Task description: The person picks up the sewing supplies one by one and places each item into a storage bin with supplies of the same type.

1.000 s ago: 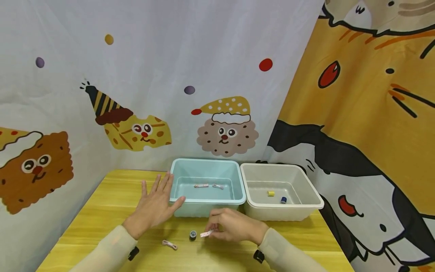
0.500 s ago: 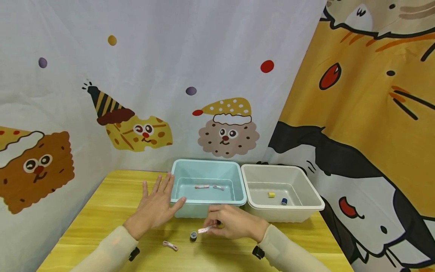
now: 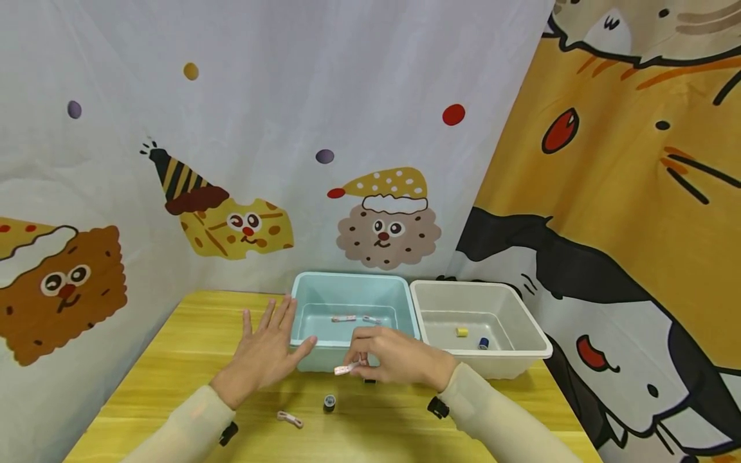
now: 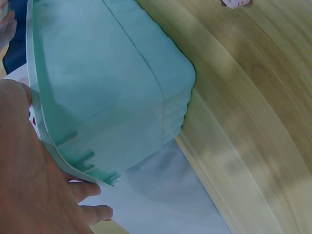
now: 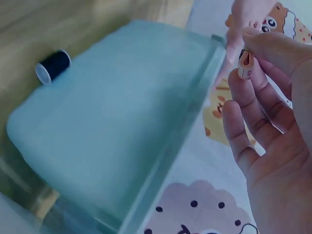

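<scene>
My right hand (image 3: 399, 357) pinches a folded pale pink printed strip (image 3: 346, 368), which looks like a tape measure, between thumb and fingers. It is raised before the front wall of the light blue bin (image 3: 353, 275). With fingers straight and spread, my left hand (image 3: 263, 357) rests against that bin's left rim. Inside the bin lie two similar folded strips (image 3: 344, 318). Another folded strip (image 3: 289, 419) and a dark thread spool (image 3: 329, 403) are on the table. A black thread spool (image 5: 53, 67) stands close to the bin in the right wrist view, mostly hidden under my right hand in the head view.
A cream bin (image 3: 480, 353) stands right beside the blue one, holding a yellow spool (image 3: 462, 332) and a blue spool (image 3: 483, 343). The wooden table (image 3: 173, 360) meets a printed cloth (image 3: 255, 128) behind the bins.
My right hand has lifted the folded strip off the table, up and away toward the blue bin, uncovering a black spool beneath. My left hand stays put.
</scene>
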`<state>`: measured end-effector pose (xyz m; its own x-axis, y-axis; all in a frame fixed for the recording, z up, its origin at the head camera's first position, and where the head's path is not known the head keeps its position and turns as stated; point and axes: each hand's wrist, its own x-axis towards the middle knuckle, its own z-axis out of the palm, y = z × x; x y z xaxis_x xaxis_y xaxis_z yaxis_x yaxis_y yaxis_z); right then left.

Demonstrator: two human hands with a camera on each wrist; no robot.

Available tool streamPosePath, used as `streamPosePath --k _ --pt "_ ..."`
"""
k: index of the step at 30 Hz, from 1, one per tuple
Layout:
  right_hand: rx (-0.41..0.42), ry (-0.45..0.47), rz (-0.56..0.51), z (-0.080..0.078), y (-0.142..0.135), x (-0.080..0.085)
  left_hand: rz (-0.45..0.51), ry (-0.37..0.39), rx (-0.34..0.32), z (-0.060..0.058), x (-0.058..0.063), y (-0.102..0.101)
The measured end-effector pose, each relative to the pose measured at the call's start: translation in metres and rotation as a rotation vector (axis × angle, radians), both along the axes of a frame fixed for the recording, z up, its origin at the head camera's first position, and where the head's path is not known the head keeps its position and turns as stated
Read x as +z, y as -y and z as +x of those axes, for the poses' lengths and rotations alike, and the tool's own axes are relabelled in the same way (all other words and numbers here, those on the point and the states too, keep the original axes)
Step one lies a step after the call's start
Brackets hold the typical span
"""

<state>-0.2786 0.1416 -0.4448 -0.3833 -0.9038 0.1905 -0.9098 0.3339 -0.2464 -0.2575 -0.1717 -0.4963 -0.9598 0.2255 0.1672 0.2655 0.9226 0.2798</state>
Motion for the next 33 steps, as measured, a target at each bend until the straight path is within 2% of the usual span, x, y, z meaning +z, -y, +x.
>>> streamPosePath --k 15,26,33 --pt "-0.030 0.023 -0.050 -0.037 0.002 0.022 0.008 0.015 0.007 -0.001 -0.001 -0.001" --pt "-0.075 0.038 -0.040 -0.067 0.014 0.028 0.011 0.023 0.011 -0.001 0.000 0.000" --pt "-0.131 0.070 -0.014 -0.082 0.019 0.028 0.014 0.019 0.005 -0.001 -0.001 0.000"
